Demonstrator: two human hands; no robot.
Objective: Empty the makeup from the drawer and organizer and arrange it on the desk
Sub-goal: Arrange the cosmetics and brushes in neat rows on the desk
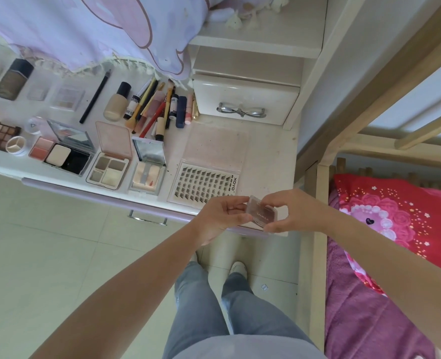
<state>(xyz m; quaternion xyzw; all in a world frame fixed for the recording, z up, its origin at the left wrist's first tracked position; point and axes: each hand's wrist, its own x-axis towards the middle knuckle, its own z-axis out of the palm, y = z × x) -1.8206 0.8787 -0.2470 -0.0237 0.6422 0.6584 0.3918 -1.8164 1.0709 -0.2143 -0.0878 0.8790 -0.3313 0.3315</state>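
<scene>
Clear plastic with a brown inner panel: a small compact [264, 215] is held by both hands just past the front edge of the white desk [271, 154], near its right front corner. The left hand [220, 218] has its thumb and curled fingers pinching the compact's left end, wrist bent, forearm running down to the lower left. The right hand [290, 212] pinches the right end, fingers arched over the top edge and thumb beneath, forearm running to the lower right. Both grips are closed on the compact; it does not touch the desk. Counts on the desk, all left of or behind the compact: one open lash tray [205, 186] directly behind the left hand; two open palettes with mirrored lids, the nearer being the highlighter palette [148, 174] and the farther the black compact [67, 154]; one four-pan palette [109, 168] between them; one brown eyeshadow palette [1, 136] far left; two foundation bottles, one light [117, 102] and one dark [13, 79]; one black pencil [95, 97]; one loose pile of brushes and tubes [159, 104], number not countable. One small drawer unit [245, 98] with one bow handle stands at the back of the desk, behind the compact. One closed drawer handle [148, 218] shows under the desk edge, left of the left hand.
</scene>
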